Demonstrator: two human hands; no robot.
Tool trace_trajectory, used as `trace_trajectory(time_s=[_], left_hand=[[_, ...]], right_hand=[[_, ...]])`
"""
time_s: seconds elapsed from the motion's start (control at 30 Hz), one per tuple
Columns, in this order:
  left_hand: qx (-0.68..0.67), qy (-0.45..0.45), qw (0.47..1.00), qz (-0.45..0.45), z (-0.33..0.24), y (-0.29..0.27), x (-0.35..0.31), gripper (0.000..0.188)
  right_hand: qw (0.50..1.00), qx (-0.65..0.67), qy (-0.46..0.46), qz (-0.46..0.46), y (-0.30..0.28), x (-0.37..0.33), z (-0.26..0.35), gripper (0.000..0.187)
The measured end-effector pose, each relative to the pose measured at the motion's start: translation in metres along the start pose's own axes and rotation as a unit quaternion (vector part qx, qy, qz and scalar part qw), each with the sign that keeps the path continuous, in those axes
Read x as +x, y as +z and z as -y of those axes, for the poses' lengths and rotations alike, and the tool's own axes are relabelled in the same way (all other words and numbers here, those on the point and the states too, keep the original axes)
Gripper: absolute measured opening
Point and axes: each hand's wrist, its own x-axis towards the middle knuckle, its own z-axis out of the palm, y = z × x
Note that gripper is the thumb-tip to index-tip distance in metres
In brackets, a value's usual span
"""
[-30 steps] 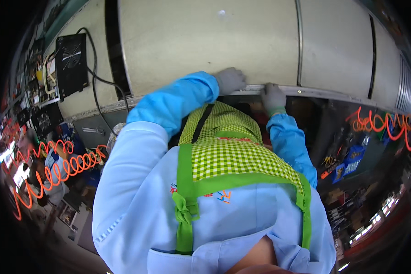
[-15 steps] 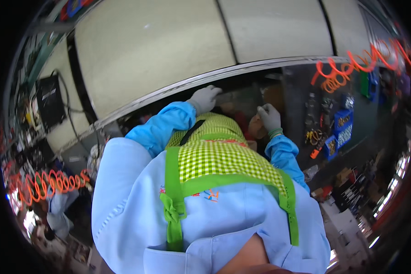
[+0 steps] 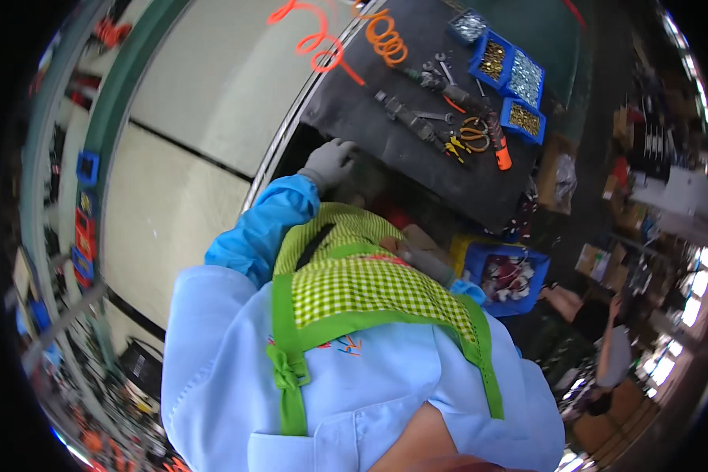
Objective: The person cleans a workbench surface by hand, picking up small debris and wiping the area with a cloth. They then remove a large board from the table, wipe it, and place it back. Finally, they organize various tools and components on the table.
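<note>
My left hand [image 3: 329,164], in a grey glove, reaches forward and lies on the near corner of a black bench mat [image 3: 370,102], next to a metal rail; nothing shows in its fingers. My right hand [image 3: 418,250], also gloved, is low in front of my body and mostly hidden behind my green checked apron [image 3: 354,283]; what it touches is not visible. Both arms wear light blue sleeves.
On the mat lie pliers, wrenches and an orange-handled tool [image 3: 497,145]. Blue bins of screws [image 3: 505,67] stand at its far side, with an orange coiled hose [image 3: 385,35]. A blue crate [image 3: 511,279] sits lower right. A large pale panel [image 3: 204,102] is left. Another person [image 3: 606,346] sits at right.
The view has swung round, bringing the black mat and tools into sight. My left hand has left the panel's edge and now lies on the mat's corner. My right hand has dropped behind the apron.
</note>
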Motion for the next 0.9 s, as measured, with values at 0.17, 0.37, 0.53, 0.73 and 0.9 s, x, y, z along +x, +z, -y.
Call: trace_trajectory(time_s=[0.17,0.37,0.53,0.73,0.9], left_hand=[[0.232,0.169,0.958,0.026,-0.032,0.011,0.126,0.053],[0.315,0.202,0.893,0.252,-0.058,0.048,0.216,0.041],[0.261,0.256,0.883,0.293,-0.039,0.035,0.232,0.042],[0.153,0.235,0.927,0.247,0.027,-0.084,0.238,0.049],[0.205,0.176,0.923,0.274,0.084,-0.100,0.241,0.050]], right_hand=[[0.957,-0.152,-0.084,-0.231,-0.063,-0.015,-0.011,0.053],[0.851,-0.197,-0.151,-0.463,-0.052,-0.011,0.059,0.058],[0.774,-0.392,-0.176,-0.466,-0.059,0.064,0.084,0.048],[0.611,-0.645,-0.228,-0.399,-0.030,0.199,0.137,0.044],[0.542,-0.712,-0.265,-0.359,-0.056,0.237,0.136,0.041]])
